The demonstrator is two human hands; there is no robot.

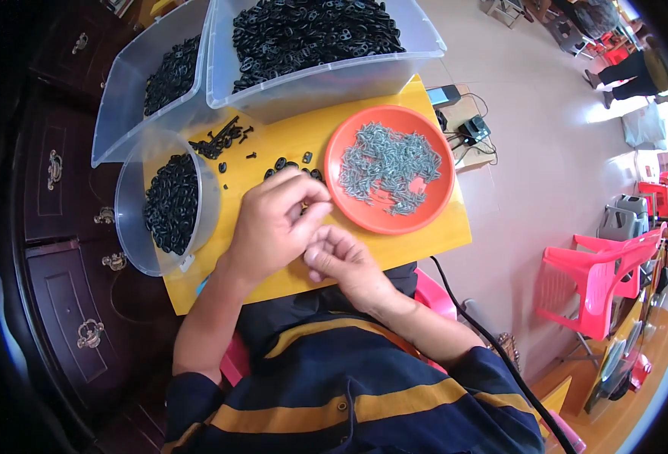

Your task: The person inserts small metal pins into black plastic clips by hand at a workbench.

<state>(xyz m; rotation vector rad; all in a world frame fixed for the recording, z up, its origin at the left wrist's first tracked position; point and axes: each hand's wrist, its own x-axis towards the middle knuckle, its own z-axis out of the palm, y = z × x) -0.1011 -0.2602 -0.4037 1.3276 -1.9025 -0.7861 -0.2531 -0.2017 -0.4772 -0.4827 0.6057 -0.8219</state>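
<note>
My left hand (273, 223) rests over the yellow board (417, 234), its fingers pinched together around something small that I cannot make out. My right hand (345, 261) lies just below and to the right of it, fingers curled, thumb touching the left hand's fingertips. A few small black plastic pieces (292, 165) lie on the board just above my left hand. To the right stands an orange plate (364, 216) heaped with small grey metal screws (390, 163).
A round clear tub (133, 227) of black pieces stands at the board's left. Two large clear bins (326, 79) of black pieces stand at the back. Loose black screws (220, 140) lie by them. Dark wooden drawers are on the left, pink plastic chairs (602, 276) on the right.
</note>
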